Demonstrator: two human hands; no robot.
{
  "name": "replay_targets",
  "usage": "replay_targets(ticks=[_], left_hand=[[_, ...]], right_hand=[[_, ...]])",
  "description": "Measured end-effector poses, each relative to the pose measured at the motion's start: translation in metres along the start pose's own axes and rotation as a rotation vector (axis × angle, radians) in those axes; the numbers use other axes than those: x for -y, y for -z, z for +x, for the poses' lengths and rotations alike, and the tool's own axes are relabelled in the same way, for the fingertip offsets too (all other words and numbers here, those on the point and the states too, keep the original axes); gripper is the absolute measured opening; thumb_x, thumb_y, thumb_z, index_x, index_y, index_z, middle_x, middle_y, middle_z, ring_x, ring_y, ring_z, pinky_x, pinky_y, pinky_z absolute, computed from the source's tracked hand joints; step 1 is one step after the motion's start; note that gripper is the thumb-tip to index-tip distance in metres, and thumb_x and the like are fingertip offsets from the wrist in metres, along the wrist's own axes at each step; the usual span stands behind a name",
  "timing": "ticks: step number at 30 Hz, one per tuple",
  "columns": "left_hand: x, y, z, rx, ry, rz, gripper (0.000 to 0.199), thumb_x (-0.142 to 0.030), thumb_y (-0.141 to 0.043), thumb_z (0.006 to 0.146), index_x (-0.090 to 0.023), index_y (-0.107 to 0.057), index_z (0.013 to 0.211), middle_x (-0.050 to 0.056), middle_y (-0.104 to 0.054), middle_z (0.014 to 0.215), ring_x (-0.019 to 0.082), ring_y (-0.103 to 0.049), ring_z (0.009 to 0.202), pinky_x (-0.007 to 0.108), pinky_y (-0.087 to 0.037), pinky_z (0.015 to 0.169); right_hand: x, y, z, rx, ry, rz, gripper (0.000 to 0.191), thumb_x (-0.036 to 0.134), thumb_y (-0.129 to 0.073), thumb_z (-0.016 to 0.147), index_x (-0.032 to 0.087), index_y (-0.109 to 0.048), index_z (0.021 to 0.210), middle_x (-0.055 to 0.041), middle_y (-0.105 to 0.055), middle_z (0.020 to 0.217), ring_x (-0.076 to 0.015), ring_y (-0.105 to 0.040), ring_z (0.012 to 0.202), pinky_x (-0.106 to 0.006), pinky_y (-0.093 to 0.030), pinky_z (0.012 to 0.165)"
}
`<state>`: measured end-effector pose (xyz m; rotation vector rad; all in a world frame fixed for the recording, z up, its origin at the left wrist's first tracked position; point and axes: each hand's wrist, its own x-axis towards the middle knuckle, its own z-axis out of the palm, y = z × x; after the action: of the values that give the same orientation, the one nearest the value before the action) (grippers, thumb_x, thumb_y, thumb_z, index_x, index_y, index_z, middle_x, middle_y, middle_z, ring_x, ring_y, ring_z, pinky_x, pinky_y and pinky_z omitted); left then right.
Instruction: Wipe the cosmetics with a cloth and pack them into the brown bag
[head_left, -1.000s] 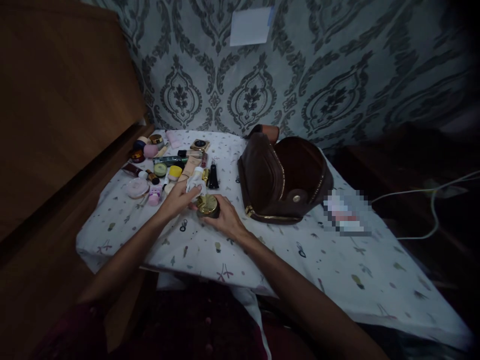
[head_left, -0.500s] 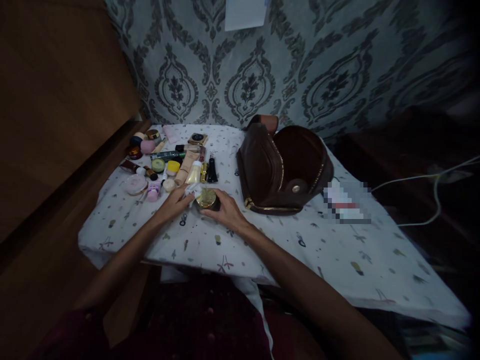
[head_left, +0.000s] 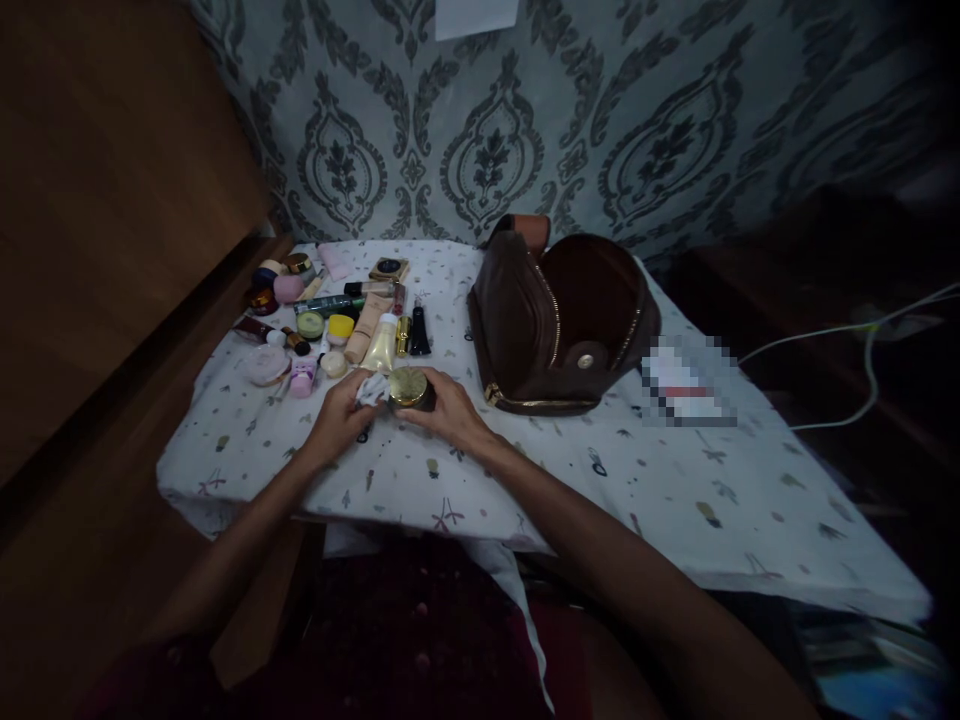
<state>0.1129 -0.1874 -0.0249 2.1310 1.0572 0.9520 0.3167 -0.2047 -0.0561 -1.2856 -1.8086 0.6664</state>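
My right hand (head_left: 445,408) is closed round a squat cosmetic jar with a gold lid (head_left: 409,386), held just above the table's front half. Close on its left, my left hand (head_left: 341,415) pinches a crumpled white wipe (head_left: 372,390), which is beside the jar's rim. Behind my hands lie a pale yellow tube (head_left: 381,345), a beige tube (head_left: 365,330), a gold lipstick (head_left: 403,336) and a black tube (head_left: 420,332). A small cream-coloured pot (head_left: 334,364) and a purple tube (head_left: 303,376) lie left of my left hand.
An open brown bag (head_left: 517,330) with a gold zipper stands right of my hands. Several more jars and tubes, including a yellow-lidded pot (head_left: 341,329) and a round clear case (head_left: 268,365), cover the table's left. A wooden cabinet (head_left: 127,180) borders the left side. A white cable (head_left: 870,380) hangs at right.
The wipe in my left hand has come off the jar's lid and moved slightly left. My right hand still holds the jar. The view has shifted a little.
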Motion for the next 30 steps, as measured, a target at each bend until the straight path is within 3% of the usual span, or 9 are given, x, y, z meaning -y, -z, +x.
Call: replay_targets(ticks=[7,13,18,22,30], left_hand=[[-0.003,-0.006,-0.007,-0.087,-0.06,0.11,0.016,-0.023,-0.055,0.085,-0.016,-0.06,0.098,0.007,-0.062,0.096,0.022,-0.058,0.091,0.034,-0.045,0.082],[-0.002,-0.008,-0.007,-0.107,-0.084,0.182,0.014,-0.022,-0.054,0.087,-0.017,-0.059,0.099,0.006,-0.062,0.095,0.022,-0.058,0.092,0.035,-0.047,0.083],[-0.015,-0.01,-0.017,-0.081,-0.11,0.281,0.014,-0.02,-0.051,0.089,-0.017,-0.057,0.1,0.007,-0.059,0.097,0.023,-0.056,0.094,0.036,-0.048,0.085],[-0.025,-0.012,-0.032,-0.034,-0.113,0.332,0.023,-0.019,-0.05,0.088,-0.016,-0.053,0.11,0.01,-0.054,0.11,0.024,-0.055,0.101,0.038,-0.049,0.088],[-0.028,-0.018,-0.045,-0.031,-0.112,0.374,0.036,-0.009,-0.046,0.084,-0.016,-0.051,0.119,0.014,-0.051,0.121,0.025,-0.054,0.111,0.038,-0.049,0.095]], right_hand=[[0.001,-0.001,-0.002,-0.019,0.075,-0.08,0.07,0.049,-0.084,0.066,0.018,-0.057,0.122,-0.0124,-0.063,0.117,-0.0309,-0.056,0.111,-0.048,-0.046,0.098],[0.0,0.021,-0.003,0.162,0.152,-0.049,0.06,0.046,-0.069,0.084,0.023,-0.05,0.136,-0.0101,-0.059,0.117,-0.0271,-0.055,0.113,-0.048,-0.046,0.1],[-0.001,0.034,-0.002,0.249,0.236,0.063,0.064,0.045,-0.067,0.087,0.024,-0.043,0.142,-0.0116,-0.054,0.133,-0.0267,-0.052,0.123,-0.049,-0.041,0.107],[0.004,0.034,-0.002,0.219,0.232,0.067,0.055,0.044,-0.069,0.086,0.028,-0.051,0.135,-0.0085,-0.058,0.124,-0.0258,-0.056,0.116,-0.048,-0.045,0.102],[0.01,0.028,-0.001,0.06,0.193,0.06,0.04,0.039,-0.078,0.076,0.022,-0.062,0.109,-0.0062,-0.062,0.102,-0.0248,-0.058,0.098,-0.044,-0.048,0.09]])
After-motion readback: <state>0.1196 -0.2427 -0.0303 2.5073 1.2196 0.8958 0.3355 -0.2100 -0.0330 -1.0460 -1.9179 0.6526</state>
